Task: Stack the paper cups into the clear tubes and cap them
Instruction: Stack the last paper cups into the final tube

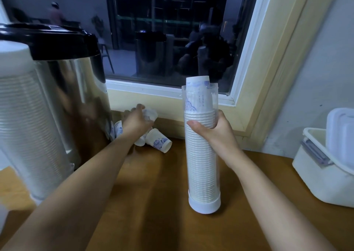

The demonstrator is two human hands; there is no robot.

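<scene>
**Tube nearly full, last cups by the urn**

Our right hand (212, 130) had fingers and thumb clamped on the upper half of the clear tube (201, 164). The tube stood upright on its white base cap (204, 205) on the wooden table (153, 193). The top cup (198, 82) poked above the rim. Our left hand (137, 121) curled its fingers round a paper cup (150, 114) among the loose cups (160, 142) beside the metal urn (72, 97). We judged the cups light and easily crushed, best held gently by the wall, and the tube stiff, slick and tippy. The urn and window sill (153, 89) hemmed the left hand in. The freest room lay over the table between our forearms.
</scene>
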